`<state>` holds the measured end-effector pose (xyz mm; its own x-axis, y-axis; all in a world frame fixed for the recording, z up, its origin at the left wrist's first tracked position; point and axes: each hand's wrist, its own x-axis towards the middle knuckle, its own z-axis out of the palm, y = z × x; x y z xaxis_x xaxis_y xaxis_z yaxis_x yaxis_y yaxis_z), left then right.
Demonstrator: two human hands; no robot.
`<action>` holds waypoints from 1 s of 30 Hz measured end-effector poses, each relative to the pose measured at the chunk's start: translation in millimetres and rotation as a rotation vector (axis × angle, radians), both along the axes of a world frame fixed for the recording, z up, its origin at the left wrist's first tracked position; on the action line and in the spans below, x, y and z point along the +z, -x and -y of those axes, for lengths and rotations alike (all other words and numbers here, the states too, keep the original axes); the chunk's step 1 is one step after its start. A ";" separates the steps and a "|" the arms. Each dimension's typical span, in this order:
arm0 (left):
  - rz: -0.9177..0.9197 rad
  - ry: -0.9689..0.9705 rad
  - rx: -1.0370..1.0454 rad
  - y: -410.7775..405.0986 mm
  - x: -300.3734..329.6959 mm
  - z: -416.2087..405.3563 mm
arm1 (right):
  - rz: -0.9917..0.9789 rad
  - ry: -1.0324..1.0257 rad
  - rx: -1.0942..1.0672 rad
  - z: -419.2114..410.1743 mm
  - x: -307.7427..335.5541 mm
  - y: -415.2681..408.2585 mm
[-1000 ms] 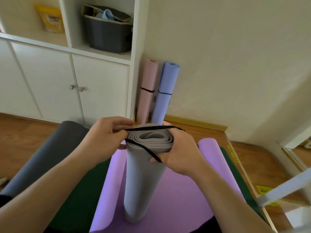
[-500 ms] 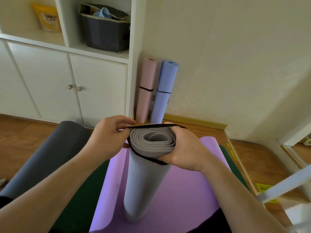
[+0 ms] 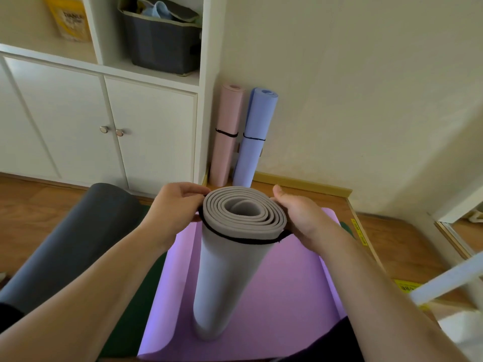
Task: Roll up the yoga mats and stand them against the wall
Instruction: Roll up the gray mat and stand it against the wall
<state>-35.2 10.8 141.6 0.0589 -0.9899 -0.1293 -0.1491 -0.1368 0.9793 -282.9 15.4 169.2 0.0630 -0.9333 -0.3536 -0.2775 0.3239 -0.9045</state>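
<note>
Wall corner: two rolls stand | both hands pinch black band around upright grey mat | next: likely slide band down, carry to wall

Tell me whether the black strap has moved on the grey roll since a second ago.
Yes. The black strap has slid down: earlier it crossed over the top end of the grey rolled mat, now it circles below the rim.

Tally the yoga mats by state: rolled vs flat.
Rolled, at the wall: 2, pink mat, blue mat
Rolled, held upright: 1, grey mat
Flat on the floor: 3, purple mat, dark grey mat, green mat
Total: 6
</note>
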 end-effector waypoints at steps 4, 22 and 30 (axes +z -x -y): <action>0.398 0.120 -0.108 4.8 -8.9 -3.5 | 0.024 0.033 -0.042 -0.2 -15.4 -1.1; 1.044 -0.036 -0.440 -1.5 -116.5 -8.4 | -0.346 -0.019 0.040 0.1 -125.1 -9.0; 0.159 -0.385 -0.121 11.8 -121.4 -7.4 | -0.319 0.083 -0.312 -8.1 -139.7 -6.8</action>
